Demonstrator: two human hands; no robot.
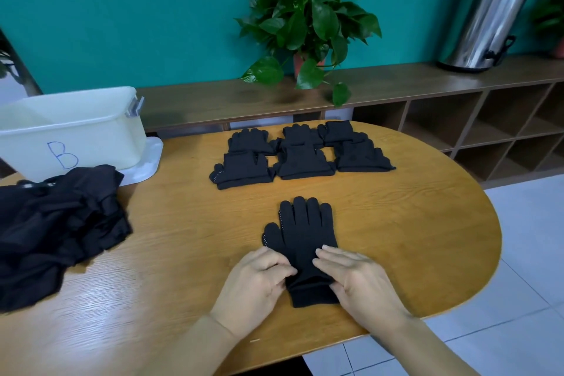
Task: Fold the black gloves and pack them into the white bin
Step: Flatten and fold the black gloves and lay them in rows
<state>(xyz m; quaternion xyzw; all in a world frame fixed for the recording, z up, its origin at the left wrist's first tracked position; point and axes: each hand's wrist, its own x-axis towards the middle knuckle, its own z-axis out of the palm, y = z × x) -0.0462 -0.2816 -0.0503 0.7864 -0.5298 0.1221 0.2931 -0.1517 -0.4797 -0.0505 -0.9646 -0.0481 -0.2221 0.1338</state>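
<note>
Both my hands rest on a black glove pair (302, 241) lying flat on the table (412, 223): my left hand (253, 281) pinches its wrist edge, my right hand (357, 278) presses it with straight fingers. Beyond this pair lie six folded gloves (300, 154); the white bin (70, 128) stands far left of it, an unfolded glove pile (58, 226) nearer left.

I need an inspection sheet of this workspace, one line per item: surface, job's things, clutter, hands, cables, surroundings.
Surface: rounded wooden table.
Job's things: flat black glove laid out in front of the person; six folded gloves in two rows behind it; loose glove pile at left; white bin marked B, standing on its lid at far left.
Clutter: nothing seen.
Hands: left hand pinches the glove near the cuff; right hand rests on it, fingers straight.
Cables: nothing seen.
Surroundings: teal wall, wooden shelf, potted plant, steel urn, tiled floor.
</note>
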